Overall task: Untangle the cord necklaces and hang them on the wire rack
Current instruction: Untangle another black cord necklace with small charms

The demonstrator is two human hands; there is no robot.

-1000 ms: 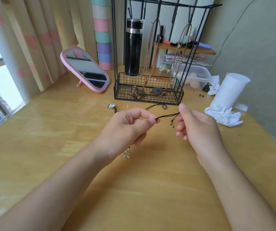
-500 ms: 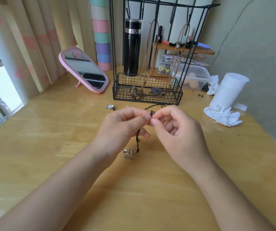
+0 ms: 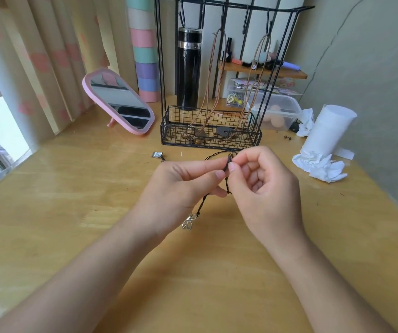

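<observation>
Black knotted cord (image 3: 204,204), silver flower pendant (image 3: 189,221), pinched by left hand (image 3: 181,186), right hand (image 3: 265,188).

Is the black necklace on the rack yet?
Off. Left hand and right hand pinch the black necklace over the table; only brown necklaces hang on the rack.

One view, from a wide-angle camera worn on the person's head; it faces forward and down toward the wire rack (image 3: 211,140), which stands in the upper middle of the frame; the left hand (image 3: 181,188) and right hand (image 3: 265,188) sit close under the lens, in front of the rack; the table (image 3: 72,212) stretches from the lower edge to the rack; straight lines left and right of the rack bow outward.
</observation>
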